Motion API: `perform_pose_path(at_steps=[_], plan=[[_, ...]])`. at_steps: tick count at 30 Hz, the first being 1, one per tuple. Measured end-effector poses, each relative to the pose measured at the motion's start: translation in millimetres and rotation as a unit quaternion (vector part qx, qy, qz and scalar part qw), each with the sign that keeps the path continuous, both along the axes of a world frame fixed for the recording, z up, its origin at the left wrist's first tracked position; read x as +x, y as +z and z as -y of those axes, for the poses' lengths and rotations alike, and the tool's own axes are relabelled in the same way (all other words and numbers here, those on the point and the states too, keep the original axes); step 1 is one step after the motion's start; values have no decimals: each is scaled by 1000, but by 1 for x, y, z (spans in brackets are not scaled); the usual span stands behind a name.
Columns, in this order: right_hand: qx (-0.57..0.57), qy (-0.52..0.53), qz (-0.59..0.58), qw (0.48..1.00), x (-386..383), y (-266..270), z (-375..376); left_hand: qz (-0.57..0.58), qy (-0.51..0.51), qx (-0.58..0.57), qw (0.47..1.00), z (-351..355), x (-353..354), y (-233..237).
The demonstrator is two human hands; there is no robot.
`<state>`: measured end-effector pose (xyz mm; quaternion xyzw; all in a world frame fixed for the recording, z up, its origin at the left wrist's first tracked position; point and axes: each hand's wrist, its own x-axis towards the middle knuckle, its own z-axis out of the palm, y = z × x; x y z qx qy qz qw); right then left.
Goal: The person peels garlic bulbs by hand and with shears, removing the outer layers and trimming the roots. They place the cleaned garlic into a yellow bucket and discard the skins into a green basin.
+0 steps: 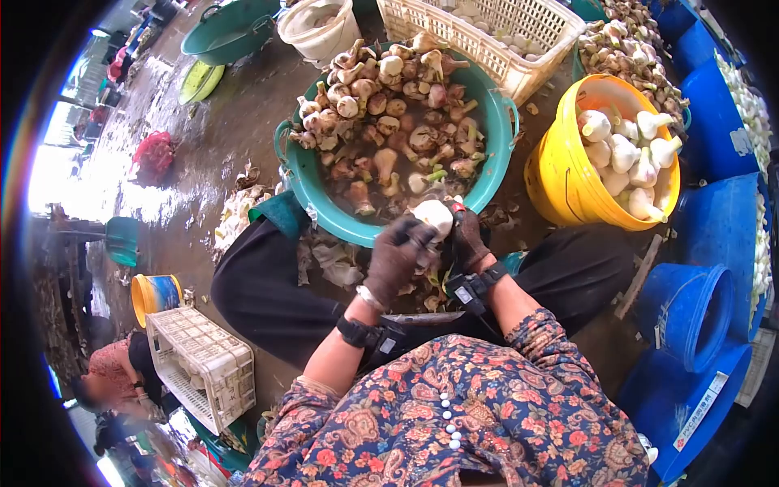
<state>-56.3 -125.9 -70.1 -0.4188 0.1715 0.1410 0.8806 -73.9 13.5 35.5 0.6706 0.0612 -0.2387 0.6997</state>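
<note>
A peeled white garlic bulb [434, 217] sits at the fingertips of my left hand [399, 253], which wears a dark glove and is closed on it. My right hand [468, 241], gloved too, is closed right beside the bulb. A small red object [458, 206] shows at its fingers; its kind is too small to tell. Just beyond both hands stands a green basin [297, 180], with unpeeled garlic bulbs [381, 101] heaped at its far side and more in murky water. Peeled skins and scraps lie below my hands.
To the right, a yellow bucket [555, 174] holds white garlic bulbs. A cream crate [519, 77] stands behind the basin, near a white bucket [331, 40]. Blue tubs [665, 312] line the right side. Another person [122, 373] sits at lower left by a white crate [203, 357].
</note>
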Motion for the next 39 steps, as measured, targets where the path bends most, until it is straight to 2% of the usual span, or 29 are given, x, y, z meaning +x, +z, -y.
perform_pose_path(at_steps=[2,3,5,6,7,8,10,11,13,14,15,17,19,21,22,23,25,27,29,30,31,32,33,34,35,36,37,38,39], plan=[[137,-94,-81,983,1,-7,-1,53,-135,-20,989,10,-15,18],[134,-114,-108,978,3,-10,0,122,-211,24,970,6,-17,12],[153,-112,-121,974,6,10,7,97,-356,58,928,-4,-1,30],[127,-88,-65,986,12,-9,20,92,-348,84,929,-14,9,30],[158,-129,-46,978,12,32,26,87,-340,110,930,-26,20,28],[258,-129,2,957,20,44,39,84,-292,192,933,-45,32,-4],[388,-22,174,905,25,64,71,166,-260,396,865,-76,70,-34],[409,-18,232,883,30,94,76,178,-251,414,857,-87,86,-44],[344,-26,156,925,34,112,88,246,-256,555,752,-101,118,-85],[226,-56,83,969,35,102,85,265,-307,568,716,-102,129,-92],[221,-57,84,970,34,92,79,283,-355,580,676,-102,138,-98],[41,-39,-1,998,28,73,55,198,-408,603,657,-108,151,-144],[-45,23,-28,998,22,46,38,146,-457,580,658,-105,162,-158],[-86,38,14,996,20,33,31,146,-409,606,667,-92,159,-157],[-134,43,23,990,21,9,29,109,-357,557,741,-83,157,-142],[-180,50,30,982,17,-11,27,105,-362,556,741,-84,155,-145],[-235,51,17,970,16,-24,20,-5,-247,395,885,-87,158,-141],[-288,50,8,956,11,-25,15,-33,-257,399,879,-83,150,-131],[-303,67,1,951,13,-5,14,41,-278,315,907,-80,140,-120],[-301,66,7,951,12,-3,14,85,-290,297,906,-82,139,-128],[-234,46,8,971,11,-3,14,91,-289,301,904,-83,136,-136],[-165,22,11,986,13,-2,14,106,-304,429,844,-81,134,-144],[-164,15,17,986,13,-1,14,120,-312,546,768,-78,136,-153],[-160,18,5,987,12,-1,15,67,-316,505,801,-80,142,-162],[-156,23,-6,987,12,0,16,38,-303,383,872,-80,143,-159],[-141,32,-23,989,12,0,18,-32,-246,219,944,-87,147,-206],[-123,32,-35,991,14,-8,18,-102,-182,47,977,-93,150,-252],[-132,40,-24,990,17,-23,18,72,-242,261,932,-83,136,-203],[-141,50,-17,989,17,-38,19,70,-246,258,931,-77,139,-190]])
